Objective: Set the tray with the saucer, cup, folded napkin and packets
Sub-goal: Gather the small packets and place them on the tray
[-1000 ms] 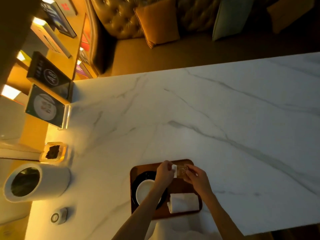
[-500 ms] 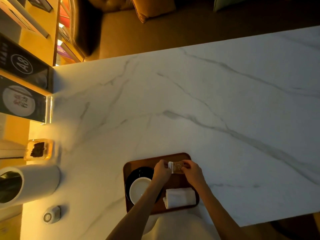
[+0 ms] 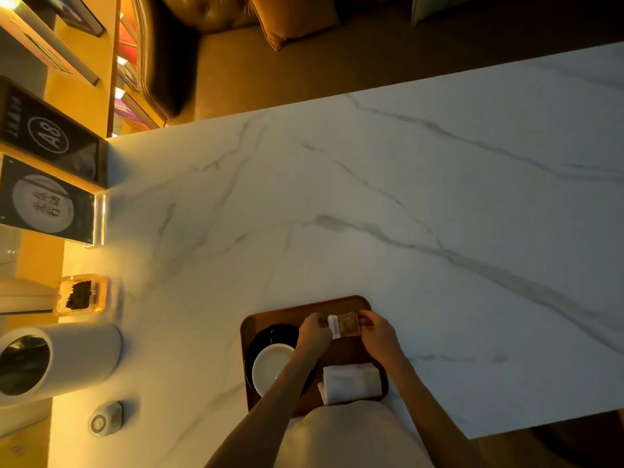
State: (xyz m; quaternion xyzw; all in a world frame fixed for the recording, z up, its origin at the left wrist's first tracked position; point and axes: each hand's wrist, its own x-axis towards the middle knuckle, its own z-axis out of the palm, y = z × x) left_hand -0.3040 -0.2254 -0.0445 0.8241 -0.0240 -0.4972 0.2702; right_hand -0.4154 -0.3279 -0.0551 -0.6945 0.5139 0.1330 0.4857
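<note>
A brown wooden tray lies on the marble table close to me. A black saucer sits at its left with a white cup on it, partly hidden by my left forearm. A rolled white napkin lies at the tray's near right. At the tray's far side, my left hand and my right hand pinch the two ends of the packets, one brown and one white. I cannot tell whether they touch the tray.
The white marble table stretches far and right. At the left stand a white cylinder, a glass jar of dark leaves, a small round device and standing signs. A sofa lies beyond the table's far edge.
Both hands stay on the packets at the tray's far side with almost no motion. Only the camera view has shifted, tilting down toward the table.
</note>
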